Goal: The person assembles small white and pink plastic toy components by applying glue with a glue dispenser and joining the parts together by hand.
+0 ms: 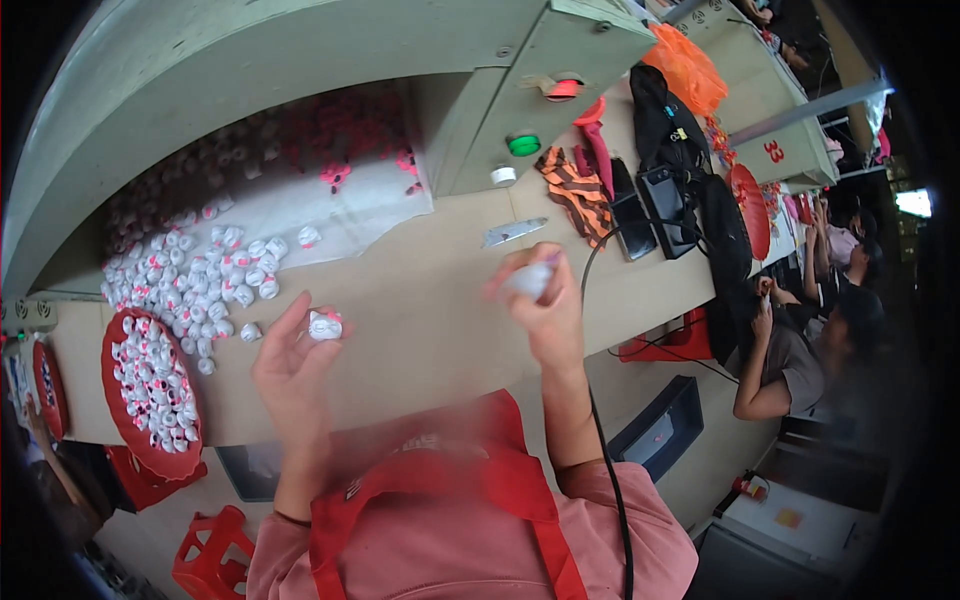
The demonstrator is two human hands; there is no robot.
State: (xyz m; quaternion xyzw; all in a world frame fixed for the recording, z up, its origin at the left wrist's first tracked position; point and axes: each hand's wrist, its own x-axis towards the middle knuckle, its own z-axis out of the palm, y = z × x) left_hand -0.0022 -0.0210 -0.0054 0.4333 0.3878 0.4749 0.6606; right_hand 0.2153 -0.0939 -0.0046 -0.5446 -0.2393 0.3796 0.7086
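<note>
My left hand pinches a small white rounded piece with pink spots between thumb and fingertips, above the table. Over to the right, my raised right hand is closed around a smooth white object; motion blur hides its kind. The two hands are well apart. Beyond my left hand lies a loose heap of similar white pieces, and one lone piece sits close to that hand. A red oval tray at the left holds many more, several with dark and pink marks.
A green-grey shelf overhangs the back. A metal blade-like strip lies beyond my right hand. Farther right are an orange-and-black striped cloth, a black phone-like device and a black bag. A cable hangs beside my right arm. People sit at the far right.
</note>
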